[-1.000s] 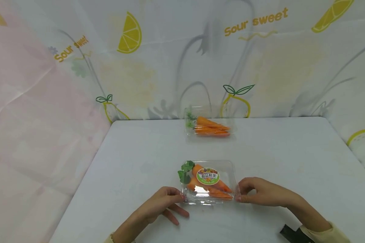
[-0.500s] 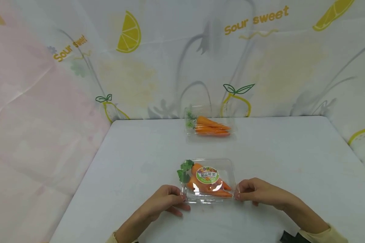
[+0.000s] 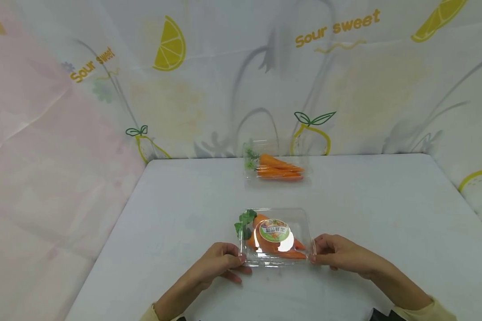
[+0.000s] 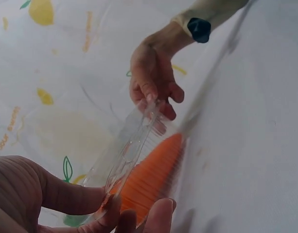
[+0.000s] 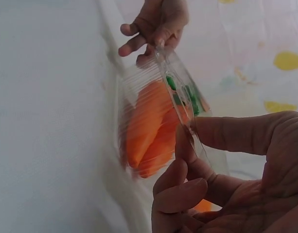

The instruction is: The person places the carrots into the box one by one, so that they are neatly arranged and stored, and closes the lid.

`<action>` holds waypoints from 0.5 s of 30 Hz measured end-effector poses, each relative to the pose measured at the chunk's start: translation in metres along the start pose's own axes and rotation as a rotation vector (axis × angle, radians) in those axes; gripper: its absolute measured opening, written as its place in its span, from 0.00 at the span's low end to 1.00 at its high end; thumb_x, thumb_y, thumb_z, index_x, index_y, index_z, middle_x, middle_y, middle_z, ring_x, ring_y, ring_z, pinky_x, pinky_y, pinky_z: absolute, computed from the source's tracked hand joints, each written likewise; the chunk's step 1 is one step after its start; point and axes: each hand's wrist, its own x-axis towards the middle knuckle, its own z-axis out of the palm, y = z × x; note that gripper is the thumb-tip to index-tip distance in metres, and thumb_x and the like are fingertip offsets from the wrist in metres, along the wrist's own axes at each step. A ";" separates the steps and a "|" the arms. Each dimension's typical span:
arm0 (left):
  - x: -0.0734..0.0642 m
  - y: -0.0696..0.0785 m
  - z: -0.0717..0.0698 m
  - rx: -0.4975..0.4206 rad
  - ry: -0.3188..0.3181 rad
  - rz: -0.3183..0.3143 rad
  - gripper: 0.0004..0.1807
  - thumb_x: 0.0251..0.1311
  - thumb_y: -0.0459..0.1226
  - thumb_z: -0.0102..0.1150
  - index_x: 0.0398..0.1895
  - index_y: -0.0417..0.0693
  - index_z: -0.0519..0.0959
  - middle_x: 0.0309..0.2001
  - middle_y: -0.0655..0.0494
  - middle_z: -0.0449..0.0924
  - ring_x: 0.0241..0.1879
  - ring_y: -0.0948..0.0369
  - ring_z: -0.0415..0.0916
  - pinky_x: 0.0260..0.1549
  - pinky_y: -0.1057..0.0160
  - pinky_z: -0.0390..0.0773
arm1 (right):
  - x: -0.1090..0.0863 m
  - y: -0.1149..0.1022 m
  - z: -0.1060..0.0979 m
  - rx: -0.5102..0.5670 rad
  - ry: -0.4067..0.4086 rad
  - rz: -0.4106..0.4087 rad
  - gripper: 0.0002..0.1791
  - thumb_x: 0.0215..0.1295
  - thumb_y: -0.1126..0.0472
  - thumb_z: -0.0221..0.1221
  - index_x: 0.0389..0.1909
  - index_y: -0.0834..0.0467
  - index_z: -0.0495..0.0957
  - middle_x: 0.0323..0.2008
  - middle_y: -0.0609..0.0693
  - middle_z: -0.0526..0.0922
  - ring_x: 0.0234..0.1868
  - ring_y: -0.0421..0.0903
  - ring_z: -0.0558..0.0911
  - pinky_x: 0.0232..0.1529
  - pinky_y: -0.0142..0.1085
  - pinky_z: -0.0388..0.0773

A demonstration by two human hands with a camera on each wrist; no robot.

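A clear plastic clamshell box (image 3: pixel 297 218) with a round fruit label on its lid lies near the middle front of the table. Inside it are carrots (image 3: pixel 293 254), and green leaves (image 3: pixel 245 218) poke out past its left side. My left hand (image 3: pixel 218 265) pinches the box's near left corner between thumb and finger. At the near right corner, my right hand (image 3: pixel 343 255) pinches the rim the same way. Both wrist views show thumb and forefinger on the rim, with orange carrots (image 4: pixel 151 174) behind the ribbed plastic wall.
A second clear box (image 3: pixel 251 175) holding several carrots (image 3: pixel 279 168) stands at the table's back edge, its lid raised against the printed cloth backdrop (image 3: pixel 225 89). The white table (image 3: pixel 176 200) spreads out around both boxes. A dark band (image 3: pixel 385 314) shows by the right sleeve.
Both hands and the pinched box have shifted slightly away from me. The fingers of the left hand have drawn in closer beneath the box's edge. The rear box has not moved.
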 end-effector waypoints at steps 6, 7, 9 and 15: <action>0.000 0.003 0.002 0.036 0.025 -0.021 0.10 0.63 0.34 0.57 0.38 0.32 0.76 0.34 0.41 0.85 0.37 0.50 0.85 0.25 0.57 0.84 | 0.001 0.001 -0.002 0.003 0.002 0.045 0.13 0.66 0.58 0.61 0.42 0.64 0.79 0.33 0.49 0.78 0.33 0.45 0.71 0.27 0.32 0.69; 0.001 0.004 0.002 0.035 0.026 -0.022 0.11 0.62 0.34 0.57 0.38 0.31 0.76 0.34 0.42 0.85 0.37 0.50 0.85 0.25 0.57 0.84 | 0.001 0.002 -0.002 0.003 0.003 0.052 0.12 0.67 0.58 0.61 0.42 0.64 0.79 0.33 0.49 0.78 0.34 0.45 0.71 0.27 0.33 0.69; 0.001 0.004 0.002 0.033 0.026 -0.026 0.12 0.63 0.34 0.57 0.39 0.31 0.76 0.33 0.43 0.85 0.38 0.50 0.85 0.25 0.57 0.84 | 0.002 0.002 -0.003 0.002 0.004 0.072 0.12 0.67 0.57 0.61 0.41 0.63 0.80 0.33 0.49 0.78 0.35 0.46 0.72 0.27 0.33 0.70; 0.006 0.004 -0.001 0.040 0.028 -0.027 0.13 0.66 0.38 0.58 0.42 0.33 0.75 0.36 0.46 0.84 0.40 0.50 0.85 0.27 0.57 0.84 | 0.004 0.003 -0.007 -0.013 0.008 0.105 0.14 0.69 0.55 0.59 0.42 0.64 0.80 0.33 0.50 0.78 0.36 0.47 0.73 0.28 0.35 0.72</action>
